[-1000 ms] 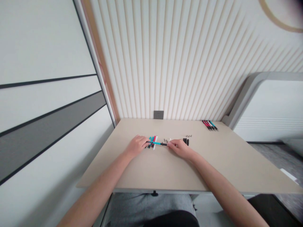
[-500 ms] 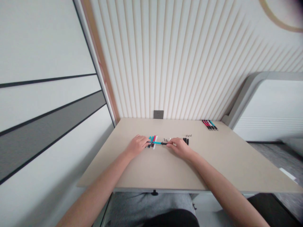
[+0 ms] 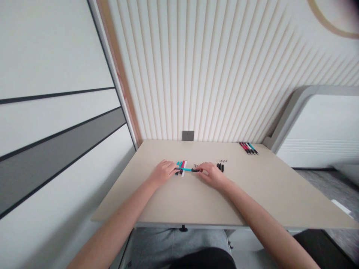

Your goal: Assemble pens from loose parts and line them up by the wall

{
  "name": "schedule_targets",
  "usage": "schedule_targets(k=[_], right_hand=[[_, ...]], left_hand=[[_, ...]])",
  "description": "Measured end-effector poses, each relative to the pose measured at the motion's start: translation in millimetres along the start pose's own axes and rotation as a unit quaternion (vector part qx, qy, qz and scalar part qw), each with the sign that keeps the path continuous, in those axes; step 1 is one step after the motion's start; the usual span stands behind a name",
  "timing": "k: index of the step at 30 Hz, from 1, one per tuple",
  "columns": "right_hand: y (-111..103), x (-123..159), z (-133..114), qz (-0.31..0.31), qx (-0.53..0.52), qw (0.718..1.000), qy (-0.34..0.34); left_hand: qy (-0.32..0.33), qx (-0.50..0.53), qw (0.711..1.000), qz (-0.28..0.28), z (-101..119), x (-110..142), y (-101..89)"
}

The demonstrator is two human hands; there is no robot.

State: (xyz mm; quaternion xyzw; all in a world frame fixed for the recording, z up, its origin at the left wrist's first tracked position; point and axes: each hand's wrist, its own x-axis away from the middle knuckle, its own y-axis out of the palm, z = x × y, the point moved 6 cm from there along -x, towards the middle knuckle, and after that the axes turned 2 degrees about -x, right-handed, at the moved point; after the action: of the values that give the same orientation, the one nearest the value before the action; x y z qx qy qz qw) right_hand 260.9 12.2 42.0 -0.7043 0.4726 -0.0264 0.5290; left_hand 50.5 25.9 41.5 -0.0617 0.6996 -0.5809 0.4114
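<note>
A blue and black pen (image 3: 187,169) lies level between my two hands, just above the table. My left hand (image 3: 165,171) pinches its left end. At the right, black end, the fingers of my right hand (image 3: 209,173) are closed; whether a small part is between them is hidden. Behind the pen, close to my left fingers, lie several coloured pen barrels (image 3: 183,164) in blue, red and white. Some small metal pieces (image 3: 196,165) show just behind my right fingers. Black grips (image 3: 220,167) lie right of that hand.
Small metal tips (image 3: 223,161) lie behind the black grips. Several pens (image 3: 248,148) in red, white and blue lie side by side at the table's back right. A dark socket (image 3: 188,135) sits on the ribbed wall behind the beige table (image 3: 190,201).
My right fingers have shifted slightly on the pen's black end, and a pale piece seen by them before no longer shows. My left hand stays nearly still on the pen.
</note>
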Motion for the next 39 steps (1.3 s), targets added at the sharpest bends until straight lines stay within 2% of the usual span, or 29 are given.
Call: schedule_targets(k=[12, 18, 25, 39], right_hand=[[-5, 1, 3, 0.045, 0.063, 0.997, -0.02], [-4, 1, 1, 0.056, 0.079, 0.995, -0.027], [-4, -1, -2, 0.052, 0.078, 0.995, -0.037], [-6, 0, 3, 0.058, 0.073, 0.995, -0.022]], left_hand=[[-0.061, -0.056, 0.996, 0.022, -10, 2, -0.9], [-0.095, -0.099, 0.989, 0.054, -13, 2, -6.2], [-0.042, -0.117, 0.991, 0.051, -3, -1, -8.7], [-0.01, -0.129, 0.991, 0.029, 1, -2, -4.4]])
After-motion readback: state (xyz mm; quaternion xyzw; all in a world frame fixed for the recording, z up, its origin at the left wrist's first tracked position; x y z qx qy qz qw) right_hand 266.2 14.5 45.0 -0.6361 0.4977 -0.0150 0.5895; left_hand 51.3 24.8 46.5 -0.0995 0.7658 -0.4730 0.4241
